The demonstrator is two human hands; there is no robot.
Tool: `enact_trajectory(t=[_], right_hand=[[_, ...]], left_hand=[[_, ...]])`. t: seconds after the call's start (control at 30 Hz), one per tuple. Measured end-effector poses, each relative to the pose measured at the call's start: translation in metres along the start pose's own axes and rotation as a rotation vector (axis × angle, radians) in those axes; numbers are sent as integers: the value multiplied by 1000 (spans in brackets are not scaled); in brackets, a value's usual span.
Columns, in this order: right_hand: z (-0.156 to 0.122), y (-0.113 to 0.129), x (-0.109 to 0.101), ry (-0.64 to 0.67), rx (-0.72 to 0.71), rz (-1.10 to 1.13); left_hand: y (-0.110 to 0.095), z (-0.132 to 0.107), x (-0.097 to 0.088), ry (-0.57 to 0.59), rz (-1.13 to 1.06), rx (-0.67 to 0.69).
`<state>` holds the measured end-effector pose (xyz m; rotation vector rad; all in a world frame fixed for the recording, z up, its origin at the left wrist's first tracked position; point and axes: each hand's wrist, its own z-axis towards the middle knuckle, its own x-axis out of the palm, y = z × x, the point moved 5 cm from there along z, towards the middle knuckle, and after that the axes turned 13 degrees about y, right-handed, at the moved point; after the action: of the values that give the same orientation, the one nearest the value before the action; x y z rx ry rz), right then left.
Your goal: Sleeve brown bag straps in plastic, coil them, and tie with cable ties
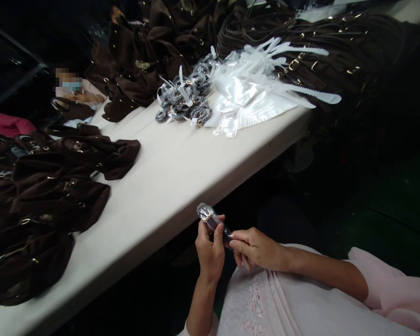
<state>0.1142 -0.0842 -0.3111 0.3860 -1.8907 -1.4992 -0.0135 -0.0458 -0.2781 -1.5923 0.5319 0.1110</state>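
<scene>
Holding a small wrapped strap point(210, 218) low in the centre of the frame, just off the near edge of the white table point(182, 172). Clasping it with the left hand point(209, 252), curled closed around its lower part. Pinching its lower right end with the right hand point(257, 249), narrowed to a fingertip grip and touching the left hand. Pointing the gold-buckled, film-covered end of the strap up and to the left. Working above a pale pink garment point(287, 303) at the bottom right.

Lying on the table at upper centre: a heap of bundled straps point(184, 100), touching a spread of clear plastic bags point(247, 105) on its right. Resting over those bags and reaching toward the upper right: long white plastic strips point(301, 70). Piling up across the top right: dark brown buckled straps point(339, 42). Covering the left side of the table: brown fabric bags point(49, 200), with more heaped at the top centre. Sitting at the upper left beyond the table: another person point(79, 93), mostly hidden.
</scene>
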Motion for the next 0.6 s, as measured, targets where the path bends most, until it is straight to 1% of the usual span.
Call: enact_trajectory(t=[0.1,0.2,0.27,0.37,0.4,0.47,0.53,0.6], right_hand=[[-1,1,-2,6,38,212],[-3,2,-7,-14,88,455],[-5,-1,-9,-45,174,647],[-9,-12,-9,-102,340,978],[-9,-16,-8,-112,371,1073],[-8,-22,-7,-103,384,1190],[-6,-27,-5,-74,365,1225],[-6,-31,-6,-62,343,1202]], left_hand=[[5,-5,7,142,86,-18],[5,-12,12,280,79,-2],[6,-15,14,346,76,6],[12,-18,16,433,40,-21],[15,-19,16,445,25,-35],[22,-19,15,420,35,-53],[27,-19,13,388,103,-54],[30,-20,12,402,191,-46]])
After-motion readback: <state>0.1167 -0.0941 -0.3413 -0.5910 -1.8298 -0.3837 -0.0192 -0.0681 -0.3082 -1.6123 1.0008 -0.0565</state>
